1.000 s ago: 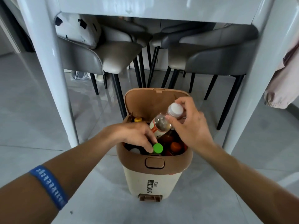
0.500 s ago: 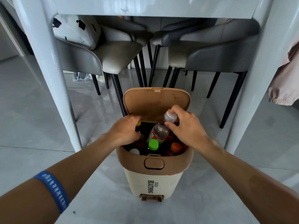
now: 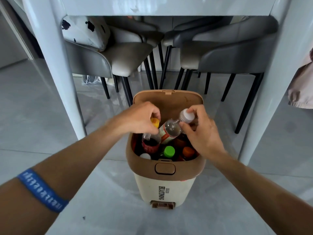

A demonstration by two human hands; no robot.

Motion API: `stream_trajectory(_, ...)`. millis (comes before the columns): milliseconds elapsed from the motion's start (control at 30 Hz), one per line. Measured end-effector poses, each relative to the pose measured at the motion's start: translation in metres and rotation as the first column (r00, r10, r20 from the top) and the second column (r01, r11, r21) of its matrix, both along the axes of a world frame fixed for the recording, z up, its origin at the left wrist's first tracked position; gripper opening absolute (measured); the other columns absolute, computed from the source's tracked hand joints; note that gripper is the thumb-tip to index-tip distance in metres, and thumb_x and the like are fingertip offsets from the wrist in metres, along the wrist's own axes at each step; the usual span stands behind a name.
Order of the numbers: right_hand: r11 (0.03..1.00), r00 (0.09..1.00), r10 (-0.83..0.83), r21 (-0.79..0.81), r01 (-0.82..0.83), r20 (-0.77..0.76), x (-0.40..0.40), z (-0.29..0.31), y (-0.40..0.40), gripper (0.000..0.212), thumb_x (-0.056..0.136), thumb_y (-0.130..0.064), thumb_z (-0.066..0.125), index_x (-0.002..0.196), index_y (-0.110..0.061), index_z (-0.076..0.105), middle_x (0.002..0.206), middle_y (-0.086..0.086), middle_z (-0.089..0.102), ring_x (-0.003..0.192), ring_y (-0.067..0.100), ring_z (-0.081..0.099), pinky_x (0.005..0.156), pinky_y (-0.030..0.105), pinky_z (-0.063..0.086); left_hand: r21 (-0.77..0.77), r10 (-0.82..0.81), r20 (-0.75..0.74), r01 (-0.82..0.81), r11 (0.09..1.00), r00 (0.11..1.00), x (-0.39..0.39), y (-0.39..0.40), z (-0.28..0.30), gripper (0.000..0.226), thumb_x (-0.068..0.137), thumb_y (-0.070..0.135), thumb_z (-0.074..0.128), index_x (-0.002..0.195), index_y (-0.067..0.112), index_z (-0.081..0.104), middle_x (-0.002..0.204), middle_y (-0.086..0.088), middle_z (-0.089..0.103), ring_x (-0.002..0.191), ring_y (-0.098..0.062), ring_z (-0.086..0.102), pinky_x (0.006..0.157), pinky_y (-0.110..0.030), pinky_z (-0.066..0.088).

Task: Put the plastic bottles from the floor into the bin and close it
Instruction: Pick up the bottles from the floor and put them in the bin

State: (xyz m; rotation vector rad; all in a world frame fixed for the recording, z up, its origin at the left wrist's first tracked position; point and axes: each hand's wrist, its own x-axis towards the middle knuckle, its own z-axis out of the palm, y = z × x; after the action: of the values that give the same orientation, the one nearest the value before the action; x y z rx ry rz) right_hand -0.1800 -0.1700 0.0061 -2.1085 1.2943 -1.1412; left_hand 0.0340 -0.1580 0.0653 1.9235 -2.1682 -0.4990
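- the bin [image 3: 166, 189] sits on the grey tiled floor [image 3: 50, 133] right in front of a white table [image 3: 162, 5], just beside the table's left leg [image 3: 55, 73]. cream body, brown rim, brown lid [image 3: 167, 103] flipped up and standing open at the back
- left hand [image 3: 138, 120] is over the left side of the opening, fingers curled down onto a bottle with a yellow cap [image 3: 155, 122]. dark red drink and a red label on that one [image 3: 150, 144], its top poking up above the rim. looks pinched at the neck, though the hand covers most of the contact
- right hand [image 3: 200, 131] is pinched on the white cap [image 3: 186, 116] end of a clear bottle [image 3: 168, 131] with an orange and white label. that bottle is tilted, cap up toward the right, bottom end down inside the bin
- more bottles already packed in below: a green cap [image 3: 169, 151], an orange cap [image 3: 188, 151], and a white cap [image 3: 145, 156] at the front left
- blue wristband [image 3: 42, 189] on the left forearm
- grey chairs [image 3: 225, 53] tucked under the table behind the bin, one with a white cushion with black blotches [image 3: 84, 31]
- pinkish fabric [image 3: 301, 83] hanging at the far right edge
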Motion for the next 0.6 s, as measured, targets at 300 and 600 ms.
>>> stream_trajectory(300, 0.999, 0.944, 0.030, -0.007, -0.034, -0.328, 0.007, -0.014, -0.002, 0.024, 0.090, -0.020, 0.063, 0.113, -0.022, 0.062, 0.112, -0.002, 0.068, 0.105, 0.021, 0.059, 0.086, 0.037, 0.050, 0.062, -0.045, -0.211, 0.059, 0.996, 0.976, 0.015, 0.006, -0.004, 0.026, 0.079, 0.035, 0.080, 0.102, 0.024, 0.076, 0.090, 0.014, 0.072, 0.083, -0.001, 0.067, 0.083, -0.028, 0.055)
stream_trajectory(600, 1.000, 0.948, 0.013, -0.012, -0.017, -0.319, 0.003, -0.016, -0.001, 0.023, 0.089, -0.016, 0.061, 0.111, -0.022, 0.062, 0.111, -0.003, 0.067, 0.102, 0.019, 0.061, 0.084, 0.035, 0.051, 0.089, -0.150, -0.023, 0.152, 0.984, 0.988, 0.018, 0.010, -0.035, 0.017, 0.085, 0.040, 0.073, 0.091, 0.024, 0.079, 0.088, 0.012, 0.075, 0.079, -0.003, 0.067, 0.075, -0.028, 0.055)
